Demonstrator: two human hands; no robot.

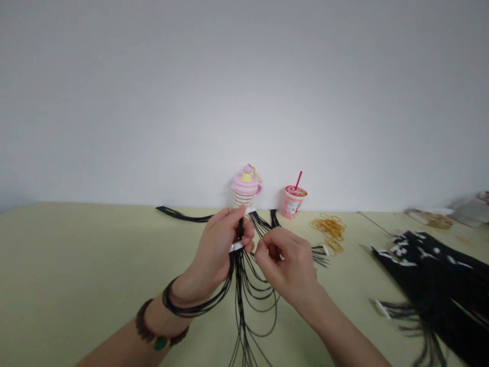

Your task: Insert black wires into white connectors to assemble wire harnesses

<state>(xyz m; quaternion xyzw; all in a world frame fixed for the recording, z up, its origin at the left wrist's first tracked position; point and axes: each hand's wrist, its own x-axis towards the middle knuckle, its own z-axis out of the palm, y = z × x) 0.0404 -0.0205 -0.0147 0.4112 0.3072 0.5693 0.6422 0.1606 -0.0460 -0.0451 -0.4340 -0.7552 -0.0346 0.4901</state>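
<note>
In the middle of the view, my left hand (217, 242) is closed on a bundle of thin black cords (239, 280). A white band (237, 246) wraps the bundle just below my fingers, and the loose strands fan out and hang down beneath it. Some cords loop around my left wrist. Close on the right, my right hand (286, 255) is pinched, thumb against fingertips, beside the looping strands. Whether a strand is between those fingers is too small to make out. More black cords with a white end (324, 250) lie behind my right hand.
Against the wall stand a pink-lidded cup (244, 188) and a pink cup with a straw (293, 204). Yellow rubber bands (330, 229) are piled to their right. A large stack of black cords (431, 275) covers the table's right side; another strip (181, 216) lies back left.
</note>
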